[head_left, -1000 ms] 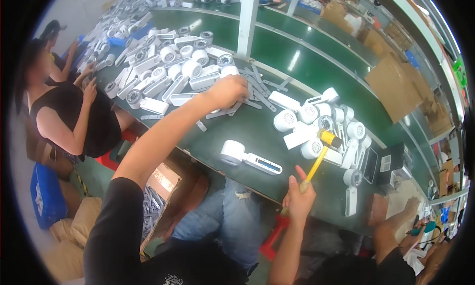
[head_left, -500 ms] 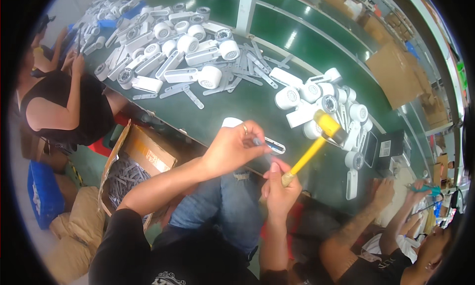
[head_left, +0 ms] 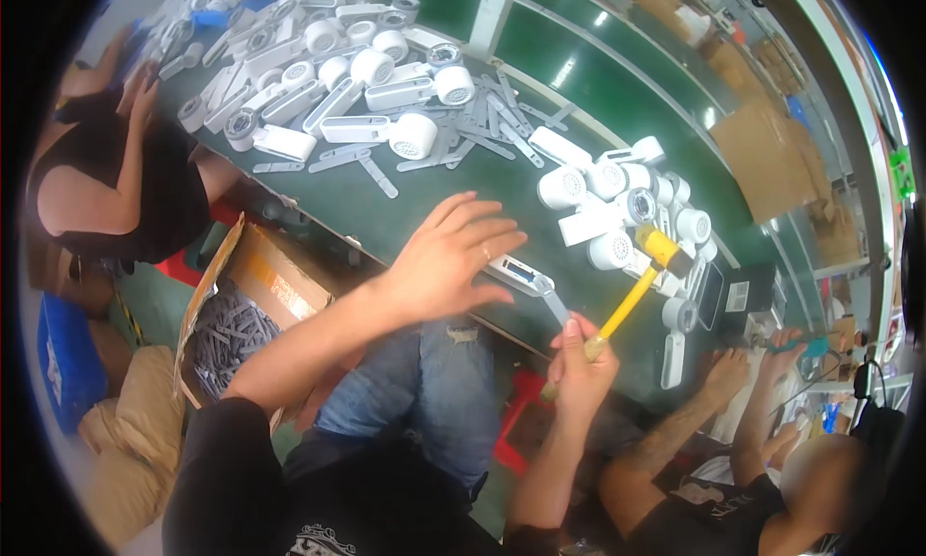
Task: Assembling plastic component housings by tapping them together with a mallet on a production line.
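My left hand (head_left: pixel 451 257) lies flat over a white handheld device (head_left: pixel 518 274) on the green table (head_left: pixel 502 185), fingers spread, pressing it down. A flat grey strip (head_left: pixel 555 303) sticks out from the device toward my right hand. My right hand (head_left: pixel 582 363) grips the wooden handle of a small yellow mallet (head_left: pixel 644 267), whose head hangs over the white parts to the right. The device's round head is hidden under my left palm.
Several white devices (head_left: pixel 617 204) lie in a cluster right of my hands, and a bigger heap (head_left: pixel 338 74) with grey strips fills the far left. An open cardboard box of grey strips (head_left: pixel 231 320) sits below the table edge. One person sits at left (head_left: pixel 116 189), another at lower right (head_left: pixel 752 460).
My left hand came back from the far pile to the near table edge and now lies flat on the white device. The mallet stays raised in my right hand.
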### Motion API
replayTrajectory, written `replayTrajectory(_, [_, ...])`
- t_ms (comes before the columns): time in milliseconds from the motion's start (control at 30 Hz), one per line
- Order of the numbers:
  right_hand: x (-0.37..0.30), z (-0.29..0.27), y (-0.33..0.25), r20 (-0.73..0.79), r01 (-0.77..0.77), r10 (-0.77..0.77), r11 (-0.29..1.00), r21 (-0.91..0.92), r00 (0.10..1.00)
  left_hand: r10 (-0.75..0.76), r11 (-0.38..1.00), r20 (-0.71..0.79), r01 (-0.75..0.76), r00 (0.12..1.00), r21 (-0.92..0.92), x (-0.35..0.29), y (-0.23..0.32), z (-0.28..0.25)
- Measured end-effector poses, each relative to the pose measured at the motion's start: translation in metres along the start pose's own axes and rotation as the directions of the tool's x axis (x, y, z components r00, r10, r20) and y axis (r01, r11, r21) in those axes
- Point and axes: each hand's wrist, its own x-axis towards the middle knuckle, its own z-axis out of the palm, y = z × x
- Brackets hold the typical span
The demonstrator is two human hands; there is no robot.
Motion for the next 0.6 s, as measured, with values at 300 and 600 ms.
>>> replayTrajectory(300, [0.051,0.032,-0.001,0.271,0.194,-0.099,0.916,-0.351,0.957,-0.109,0.968,0.087,0.125,0.99,-0.218,-0.002,-0.028,0.012])
replayTrajectory(600, [0.066,0.031,-0.025,0.389,0.187,0.019,0.855,-0.484,0.921,0.189,0.967,0.019,-0.182,0.982,-0.18,-0.005,-0.046,0.019])
